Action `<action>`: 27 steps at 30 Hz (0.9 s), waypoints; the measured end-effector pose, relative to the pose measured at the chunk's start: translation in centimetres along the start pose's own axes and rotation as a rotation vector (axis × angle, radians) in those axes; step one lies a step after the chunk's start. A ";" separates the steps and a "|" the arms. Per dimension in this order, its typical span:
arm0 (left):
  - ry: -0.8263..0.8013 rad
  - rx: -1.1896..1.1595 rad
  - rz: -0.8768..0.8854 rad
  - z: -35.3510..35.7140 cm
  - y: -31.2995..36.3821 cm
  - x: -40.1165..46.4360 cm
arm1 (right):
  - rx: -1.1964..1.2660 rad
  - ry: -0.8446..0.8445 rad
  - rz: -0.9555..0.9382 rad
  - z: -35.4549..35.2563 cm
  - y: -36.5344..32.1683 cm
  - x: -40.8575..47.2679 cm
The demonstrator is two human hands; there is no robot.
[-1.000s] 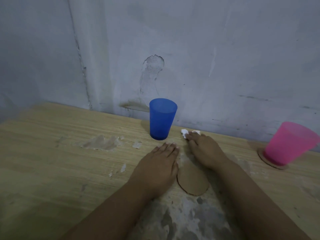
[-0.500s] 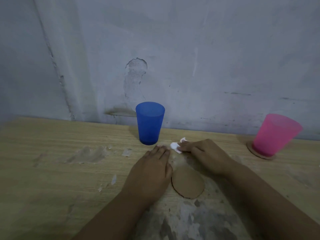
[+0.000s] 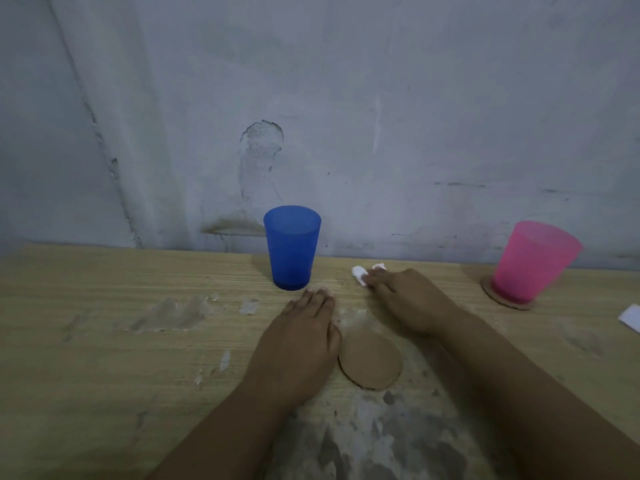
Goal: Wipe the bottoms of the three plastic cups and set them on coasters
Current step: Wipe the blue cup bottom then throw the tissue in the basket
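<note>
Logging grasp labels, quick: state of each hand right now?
Left hand: open, flat on the table, holding nothing.
Right hand: fingers pinching a white tissue wad.

Wooden table [image 3: 86, 341]: pale grain finish, filled the lower half of the view. Veneer worn away in a large grey patch [image 3: 381, 441] at 6 o'clock, with a smaller scuffed patch [image 3: 176, 313] toward 9 o'clock and pale flecks scattered near it.

Wall [image 3: 415, 98]: grey-blue plaster, stood directly behind the table's far edge. Bore a chipped, peeling spot [image 3: 261, 147] just above centre, a rough diagonal crack [image 3: 104, 150] at 10 o'clock, and dark streaks at 3 o'clock.

White sheet corner [image 3: 630, 317]: lay flat on the table at the frame's edge, 3 o'clock; its remainder was cut off.
</note>
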State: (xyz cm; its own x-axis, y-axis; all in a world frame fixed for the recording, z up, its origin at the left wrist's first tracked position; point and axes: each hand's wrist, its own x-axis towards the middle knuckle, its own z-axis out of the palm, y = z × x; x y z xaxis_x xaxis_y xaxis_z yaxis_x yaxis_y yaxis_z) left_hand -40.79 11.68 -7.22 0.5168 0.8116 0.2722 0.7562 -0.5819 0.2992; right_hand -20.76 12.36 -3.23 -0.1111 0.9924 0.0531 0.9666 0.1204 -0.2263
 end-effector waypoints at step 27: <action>-0.009 -0.020 0.021 0.3 -0.4 0.2 | -0.030 -0.035 0.017 0.4 -1.0 2.6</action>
State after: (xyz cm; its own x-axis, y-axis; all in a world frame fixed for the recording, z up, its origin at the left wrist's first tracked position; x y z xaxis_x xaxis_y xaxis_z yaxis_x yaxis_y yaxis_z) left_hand -40.92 12.08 -7.59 0.5367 0.7994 0.2702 0.7367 -0.6000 0.3118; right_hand -22.16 14.86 -3.23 -0.1025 0.9946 0.0153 0.9747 0.1035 -0.1980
